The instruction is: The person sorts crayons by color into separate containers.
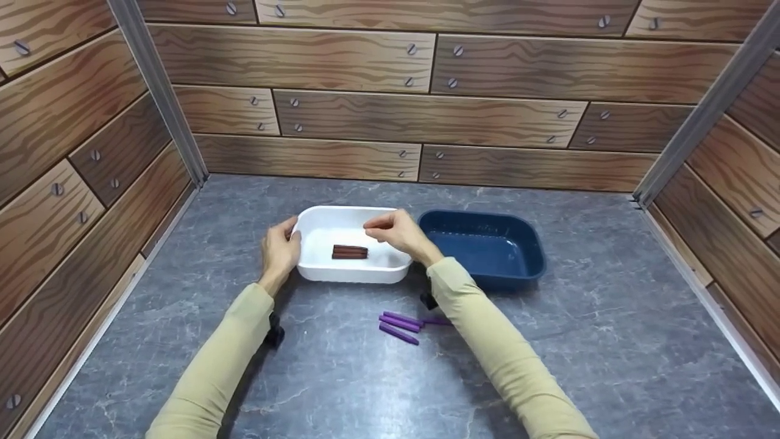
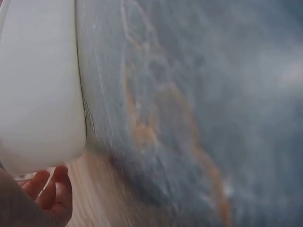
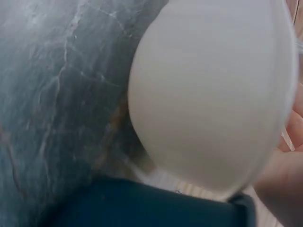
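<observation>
A white dish (image 1: 353, 275) stands at the middle of the table. My left hand (image 1: 281, 249) holds its left end, with fingers and thumb at the rim. Several brown crayons (image 1: 350, 252) lie side by side inside. Over the dish's right half hovers my right hand (image 1: 399, 233), its thumb and forefinger reaching left; nothing shows between them. In the left wrist view, curled fingers (image 2: 59, 194) are against the dish's end. The right wrist view shows the dish's outer wall (image 3: 208, 99) with part of the right hand behind it.
A dark blue dish (image 1: 499, 251) stands right beside the white one, under the right forearm. Several purple crayons (image 1: 399, 323) lie on the table in front, one partly hidden by the right sleeve. Wood-patterned walls (image 1: 365, 116) enclose the back and sides.
</observation>
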Action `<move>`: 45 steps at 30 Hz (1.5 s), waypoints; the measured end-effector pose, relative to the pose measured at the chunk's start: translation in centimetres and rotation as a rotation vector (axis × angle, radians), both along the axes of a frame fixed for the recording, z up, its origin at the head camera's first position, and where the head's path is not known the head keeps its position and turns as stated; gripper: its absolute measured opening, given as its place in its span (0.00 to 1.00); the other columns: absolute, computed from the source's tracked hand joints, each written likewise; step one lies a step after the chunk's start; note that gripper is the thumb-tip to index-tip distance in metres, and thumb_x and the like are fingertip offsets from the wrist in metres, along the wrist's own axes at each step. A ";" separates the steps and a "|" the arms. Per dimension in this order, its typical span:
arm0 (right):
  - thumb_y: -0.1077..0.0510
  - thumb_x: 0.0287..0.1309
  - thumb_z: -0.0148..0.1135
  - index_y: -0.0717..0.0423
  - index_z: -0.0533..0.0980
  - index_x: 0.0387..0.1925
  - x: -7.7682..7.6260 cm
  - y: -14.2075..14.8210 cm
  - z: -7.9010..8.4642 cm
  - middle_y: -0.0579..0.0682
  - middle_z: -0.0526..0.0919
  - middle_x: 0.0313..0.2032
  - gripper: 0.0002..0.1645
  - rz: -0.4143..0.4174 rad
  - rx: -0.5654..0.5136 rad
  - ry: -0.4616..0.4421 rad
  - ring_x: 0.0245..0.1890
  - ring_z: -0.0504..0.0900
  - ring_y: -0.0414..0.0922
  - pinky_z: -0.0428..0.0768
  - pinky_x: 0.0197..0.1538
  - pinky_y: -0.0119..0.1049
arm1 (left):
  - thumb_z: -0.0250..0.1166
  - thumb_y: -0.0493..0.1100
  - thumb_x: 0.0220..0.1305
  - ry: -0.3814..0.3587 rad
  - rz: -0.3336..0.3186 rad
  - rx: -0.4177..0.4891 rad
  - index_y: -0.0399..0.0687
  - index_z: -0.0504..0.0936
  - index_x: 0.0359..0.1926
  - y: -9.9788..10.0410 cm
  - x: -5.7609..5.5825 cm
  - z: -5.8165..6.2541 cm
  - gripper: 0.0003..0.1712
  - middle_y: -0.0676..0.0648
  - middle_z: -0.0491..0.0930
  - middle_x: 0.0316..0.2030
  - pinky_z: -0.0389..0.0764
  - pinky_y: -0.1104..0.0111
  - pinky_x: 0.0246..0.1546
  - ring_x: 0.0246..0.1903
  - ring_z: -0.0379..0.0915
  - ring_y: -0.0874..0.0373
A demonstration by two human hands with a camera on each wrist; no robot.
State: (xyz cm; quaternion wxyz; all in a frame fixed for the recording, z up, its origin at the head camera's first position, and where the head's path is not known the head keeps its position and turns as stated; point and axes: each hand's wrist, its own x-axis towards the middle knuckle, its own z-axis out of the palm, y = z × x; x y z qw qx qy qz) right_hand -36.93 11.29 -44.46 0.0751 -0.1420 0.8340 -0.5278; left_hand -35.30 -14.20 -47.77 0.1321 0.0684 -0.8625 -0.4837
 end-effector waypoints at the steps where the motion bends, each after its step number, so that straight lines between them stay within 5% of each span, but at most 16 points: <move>1: 0.60 0.62 0.65 0.65 0.82 0.50 0.2 0.1 0.1 0.58 0.86 0.47 0.17 0.007 -0.007 -0.003 0.49 0.83 0.58 0.82 0.52 0.46 | 0.54 0.38 0.69 -0.005 -0.001 -0.003 0.42 0.74 0.65 0.0 0.0 0.0 0.24 0.40 0.80 0.57 0.76 0.57 0.57 0.56 0.78 0.48; 6: 0.60 0.61 0.65 0.66 0.82 0.50 1.0 0.9 0.7 0.58 0.87 0.46 0.17 0.020 -0.022 0.024 0.48 0.82 0.61 0.79 0.55 0.55 | 0.55 0.38 0.68 -0.006 -0.008 -0.015 0.42 0.75 0.64 -0.1 0.0 0.0 0.24 0.40 0.80 0.56 0.75 0.57 0.58 0.56 0.77 0.48; 12: 0.59 0.60 0.67 0.63 0.83 0.47 1.9 2.2 1.1 0.56 0.87 0.44 0.15 -0.004 -0.028 0.035 0.36 0.83 0.42 0.79 0.54 0.56 | 0.55 0.37 0.68 0.001 -0.019 -0.025 0.40 0.74 0.64 -0.1 -0.1 0.1 0.24 0.38 0.81 0.55 0.75 0.55 0.57 0.55 0.78 0.47; 17: 0.60 0.61 0.66 0.62 0.84 0.47 2.4 3.5 1.1 0.58 0.87 0.43 0.14 -0.001 -0.054 0.039 0.40 0.83 0.50 0.78 0.54 0.58 | 0.55 0.36 0.66 0.013 -0.021 -0.021 0.40 0.75 0.64 0.1 -0.1 0.3 0.24 0.38 0.82 0.54 0.76 0.55 0.55 0.53 0.79 0.46; 19: 0.60 0.61 0.66 0.63 0.83 0.47 2.7 4.1 1.1 0.57 0.87 0.43 0.15 -0.010 -0.045 0.051 0.42 0.83 0.53 0.80 0.52 0.54 | 0.55 0.35 0.65 0.015 -0.022 -0.020 0.39 0.75 0.64 0.1 -0.1 0.3 0.25 0.38 0.82 0.54 0.76 0.55 0.55 0.53 0.79 0.46; 27: 0.62 0.60 0.66 0.64 0.84 0.46 3.7 6.5 1.2 0.59 0.87 0.44 0.13 -0.056 -0.046 0.089 0.37 0.83 0.39 0.81 0.41 0.28 | 0.56 0.35 0.66 0.011 -0.011 -0.031 0.39 0.75 0.63 0.2 -0.2 0.2 0.24 0.37 0.82 0.52 0.74 0.54 0.57 0.53 0.78 0.45; 45: 0.58 0.60 0.67 0.66 0.82 0.49 5.9 14.1 1.7 0.61 0.86 0.47 0.18 -0.177 -0.026 0.094 0.37 0.83 0.38 0.82 0.44 0.31 | 0.55 0.37 0.68 0.030 -0.025 -0.085 0.36 0.74 0.63 0.3 0.0 1.3 0.23 0.36 0.79 0.57 0.74 0.54 0.59 0.55 0.76 0.44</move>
